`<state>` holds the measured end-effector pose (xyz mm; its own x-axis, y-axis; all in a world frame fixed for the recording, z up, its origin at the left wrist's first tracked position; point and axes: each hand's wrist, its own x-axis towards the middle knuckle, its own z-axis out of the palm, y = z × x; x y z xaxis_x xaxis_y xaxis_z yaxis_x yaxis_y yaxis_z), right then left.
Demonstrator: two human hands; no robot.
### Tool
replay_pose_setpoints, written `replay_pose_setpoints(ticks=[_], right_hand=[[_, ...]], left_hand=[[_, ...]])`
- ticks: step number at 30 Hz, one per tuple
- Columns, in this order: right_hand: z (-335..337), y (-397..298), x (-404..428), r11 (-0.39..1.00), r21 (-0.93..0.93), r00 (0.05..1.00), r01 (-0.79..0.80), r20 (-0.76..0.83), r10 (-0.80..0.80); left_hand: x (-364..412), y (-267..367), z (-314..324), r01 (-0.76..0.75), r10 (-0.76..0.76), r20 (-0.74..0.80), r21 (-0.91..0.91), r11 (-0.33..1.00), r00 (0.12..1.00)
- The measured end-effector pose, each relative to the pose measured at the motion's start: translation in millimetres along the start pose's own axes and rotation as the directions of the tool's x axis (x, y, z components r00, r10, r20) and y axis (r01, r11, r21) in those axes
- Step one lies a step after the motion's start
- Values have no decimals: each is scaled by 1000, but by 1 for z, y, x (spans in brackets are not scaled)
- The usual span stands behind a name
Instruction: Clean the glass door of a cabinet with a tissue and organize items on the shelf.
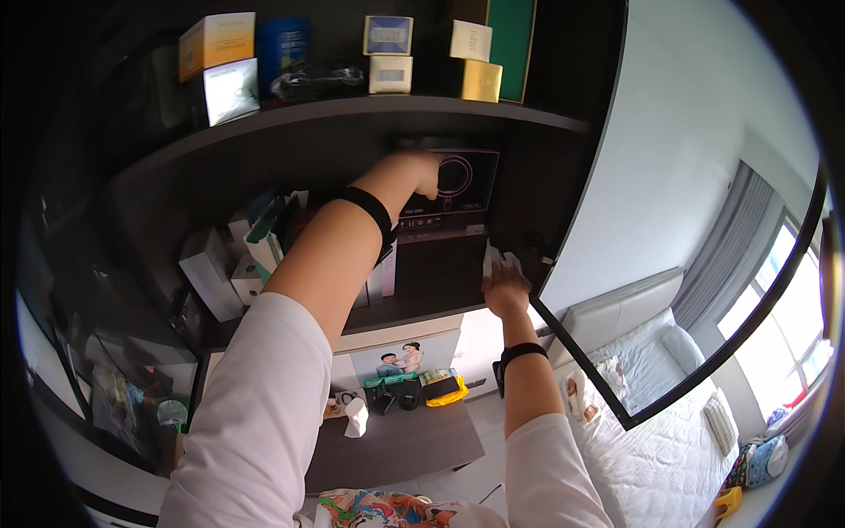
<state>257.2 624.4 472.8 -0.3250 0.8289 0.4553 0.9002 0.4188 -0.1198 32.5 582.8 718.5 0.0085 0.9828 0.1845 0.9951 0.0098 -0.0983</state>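
Observation:
My left hand (419, 173) reaches deep into a dark shelf compartment. It is against a flat black box (465, 181) printed with a ring shape, over the box's left part. Its far fingers are blurred and partly hidden, so a grip on the box is not clear. Lower and to the right, my right hand (506, 287) holds a crumpled white cloth or tissue (495, 259) near the compartment's right side. The dark shelf board (439, 267) lies between the box and that hand.
Small cartons (389, 74) line the upper shelf (422, 104). Books and boxes (264, 244) stand left of my left arm. An open framed glass door (624, 416) extends at right. Below are a brown desk (409, 442) with several items and a white bed (634, 455).

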Motion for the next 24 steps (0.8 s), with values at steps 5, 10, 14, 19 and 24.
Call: replay_pose_setpoints(ticks=[5, 10, 14, 19, 24], right_hand=[[-1, -45, -28, 997, 69, 999, 28, 25, -30], [-8, -100, -71, 895, 337, 955, 292, -43, -295], [-10, -136, -95, 522, 802, 948, 291, -169, -268], [-52, -182, -72, 620, 781, 978, 71, -177, 112], [-59, -202, -52, 779, 623, 996, 66, -86, -16]], left_hand=[[-42, -11, -15, -80, 77, -78, -40, 996, 994], [-111, 2, -32, -296, 199, -398, -200, 934, 896], [-170, 12, 9, -501, 106, -715, -367, 784, 691], [-234, -14, 128, -304, -205, -666, -563, 768, 717], [-245, -33, 206, -108, -320, -502, -651, 751, 803]])
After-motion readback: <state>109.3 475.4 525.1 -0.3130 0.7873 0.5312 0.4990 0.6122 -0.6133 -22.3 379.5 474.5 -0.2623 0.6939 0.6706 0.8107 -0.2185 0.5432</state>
